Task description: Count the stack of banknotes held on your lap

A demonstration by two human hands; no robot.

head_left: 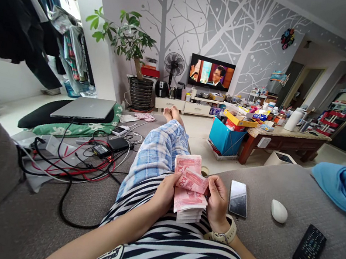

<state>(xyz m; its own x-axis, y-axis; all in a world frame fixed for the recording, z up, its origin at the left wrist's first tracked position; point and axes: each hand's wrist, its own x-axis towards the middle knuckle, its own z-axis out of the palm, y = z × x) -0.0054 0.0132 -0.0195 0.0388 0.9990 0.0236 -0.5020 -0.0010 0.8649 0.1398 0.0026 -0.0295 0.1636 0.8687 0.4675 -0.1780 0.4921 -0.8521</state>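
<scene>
Above my lap, a stack of red 100 banknotes (pixel 188 200) lies between my two hands, with pale ends of more notes fanned out below. My left hand (pixel 165 193) is closed on the left edge of the stack. Across its middle lies a folded banknote (pixel 191 181), slanting over the others. My right hand (pixel 216 201), with a beige watch (pixel 227 231) on the wrist, pinches the right end of that slanted note between thumb and fingers. The notes hide some fingertips of both hands.
Right of me on the grey sofa (pixel 257 258) lie a phone (pixel 239 198), a white mouse (pixel 279 211) and a black remote (pixel 309 248). Tangled cables (pixel 70 165) and a closed laptop (pixel 84 109) are at my left. A cluttered table (pixel 291 134) stands ahead right.
</scene>
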